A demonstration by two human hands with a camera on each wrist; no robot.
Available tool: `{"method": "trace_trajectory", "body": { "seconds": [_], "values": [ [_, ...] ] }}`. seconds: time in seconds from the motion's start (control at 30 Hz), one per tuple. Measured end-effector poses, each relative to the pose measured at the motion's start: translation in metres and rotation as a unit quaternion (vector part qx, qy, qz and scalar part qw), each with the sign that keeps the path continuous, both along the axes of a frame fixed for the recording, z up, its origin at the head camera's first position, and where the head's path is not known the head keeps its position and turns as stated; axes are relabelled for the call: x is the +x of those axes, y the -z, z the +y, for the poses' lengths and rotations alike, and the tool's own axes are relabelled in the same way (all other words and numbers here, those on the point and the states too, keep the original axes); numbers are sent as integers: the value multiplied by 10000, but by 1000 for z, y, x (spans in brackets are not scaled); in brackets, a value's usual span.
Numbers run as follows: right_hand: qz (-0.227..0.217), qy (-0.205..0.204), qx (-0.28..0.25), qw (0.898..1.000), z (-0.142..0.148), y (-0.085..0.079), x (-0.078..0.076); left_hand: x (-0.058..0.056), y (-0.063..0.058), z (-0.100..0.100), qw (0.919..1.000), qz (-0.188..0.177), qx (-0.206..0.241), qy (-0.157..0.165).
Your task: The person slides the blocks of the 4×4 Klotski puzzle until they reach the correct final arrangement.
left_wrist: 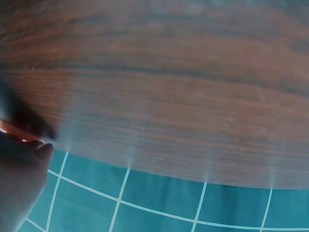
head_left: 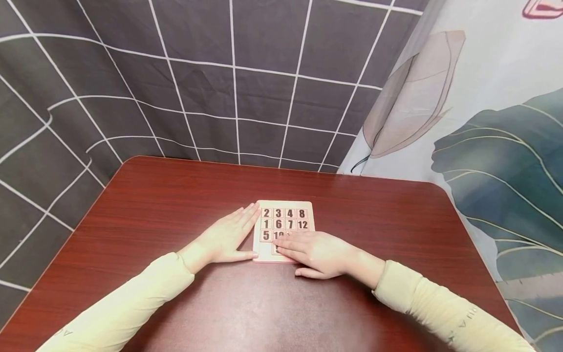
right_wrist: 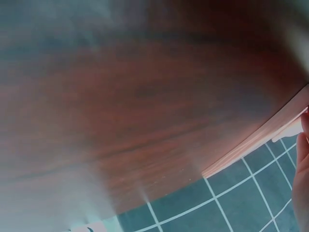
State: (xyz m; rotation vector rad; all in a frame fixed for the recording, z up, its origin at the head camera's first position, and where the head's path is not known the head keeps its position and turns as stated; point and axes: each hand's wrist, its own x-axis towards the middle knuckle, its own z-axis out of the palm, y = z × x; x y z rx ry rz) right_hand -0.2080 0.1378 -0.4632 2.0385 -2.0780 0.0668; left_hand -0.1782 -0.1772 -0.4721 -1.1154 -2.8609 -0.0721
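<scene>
A cream-coloured number slide puzzle [head_left: 288, 204] lies flat on the table, its black-numbered tiles facing up. The top row reads 2, 3, 4, 8 and the second 1, 6, 7, 12. At the lower-left corner the frame shows bare, with no tile. My left hand [head_left: 228, 234] rests along the left edge, fingers extended and thumb at the bottom corner. Over the lower-right tiles lies my right hand [head_left: 323, 252], its nearly straight fingertips by the 10 tile and the one below, hiding several tiles. The right wrist view catches the puzzle's side [right_wrist: 256, 137] beside the fingers [right_wrist: 301, 179].
The reddish-brown wooden table [head_left: 184, 195] extends around the puzzle on all sides. Behind it hangs a dark grey curtain [head_left: 264, 39] with a white grid. A white curtain with large leaf prints [head_left: 497, 146] hangs along the right side.
</scene>
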Motion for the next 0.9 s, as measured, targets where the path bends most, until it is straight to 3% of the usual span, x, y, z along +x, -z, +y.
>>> {"method": "trace_trajectory", "body": {
  "seconds": [0.33, 0.63, 0.9],
  "values": [
    [82, 48, -33, 9999, -4, 7, 5, -1, 1, 0, 10000, 13, 8, 11],
    [29, 119, 58, 9999, -26, 0, 7, 0, -3, 0, 9999, -40, 76, 70],
    [-120, 115, 17, 9999, -16, -4, 9, 1, -4, 0, 9999, -8, 113, 69]
  ]
}}
